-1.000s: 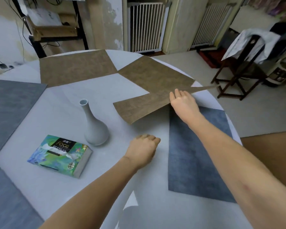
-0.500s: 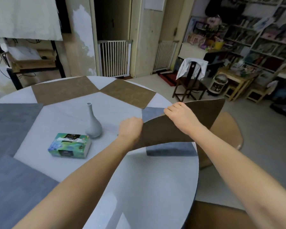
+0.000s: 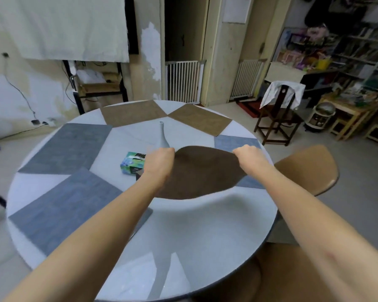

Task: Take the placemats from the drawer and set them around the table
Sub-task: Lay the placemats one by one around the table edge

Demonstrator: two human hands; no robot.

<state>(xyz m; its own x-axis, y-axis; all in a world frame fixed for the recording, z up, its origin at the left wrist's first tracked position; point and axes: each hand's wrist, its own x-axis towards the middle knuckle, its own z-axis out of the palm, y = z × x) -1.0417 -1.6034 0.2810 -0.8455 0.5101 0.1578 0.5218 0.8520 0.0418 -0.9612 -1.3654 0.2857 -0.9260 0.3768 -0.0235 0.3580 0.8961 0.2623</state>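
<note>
Both fists, left hand [image 3: 159, 163] and right hand [image 3: 250, 159], closed on far corners of brown placemat [image 3: 200, 172], held sagging above table [image 3: 205, 236], just nearside of vase [image 3: 162, 136]. Risk: swinging mat clips vase, topples it.

- Brown placemat [image 3: 201, 173] in both grips: matt, woven-looking, limp.
- Bench [image 3: 205, 232] beneath: smooth, glossy, pale.
- Vase [image 3: 162, 136] beyond the left grip: matt, smooth.
- Tissue box [image 3: 132, 165]: printed, slightly shiny.
</note>
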